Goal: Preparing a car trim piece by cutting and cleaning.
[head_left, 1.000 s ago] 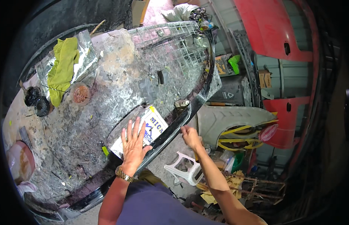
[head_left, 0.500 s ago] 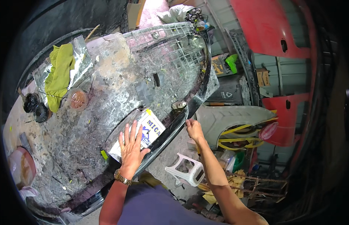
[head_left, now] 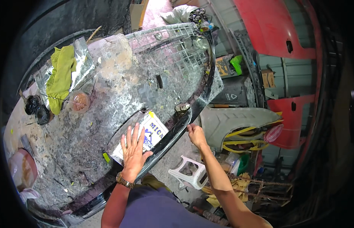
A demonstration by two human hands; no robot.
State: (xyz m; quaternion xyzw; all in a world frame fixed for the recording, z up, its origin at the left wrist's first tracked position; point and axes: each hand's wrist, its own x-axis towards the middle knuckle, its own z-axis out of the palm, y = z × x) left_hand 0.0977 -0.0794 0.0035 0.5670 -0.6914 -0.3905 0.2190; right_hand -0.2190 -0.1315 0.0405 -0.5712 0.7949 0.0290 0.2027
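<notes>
My left hand (head_left: 134,151) lies flat, fingers spread, on a white printed sheet (head_left: 154,125) on the worn, stained work table (head_left: 108,87), beside a long glossy black curved strip (head_left: 173,135) along the table's edge. My right hand (head_left: 195,133) is closed in a pinch at the outer side of this strip. A thin pale film or line (head_left: 190,116) runs up from its fingertips; what they hold is too small to make out.
On the table are a yellow-green cloth (head_left: 60,78), foil (head_left: 83,60), dark tubs (head_left: 37,110) and an orange-filled cup (head_left: 80,102). Right are a grey car panel (head_left: 236,119), a white plastic stool (head_left: 186,173), a rusty rack (head_left: 268,190) and red doors (head_left: 268,22).
My right hand moved slightly up along the strip between the first and middle frames, then a little down. The view has shifted slightly. My left hand stays spread on the sheet.
</notes>
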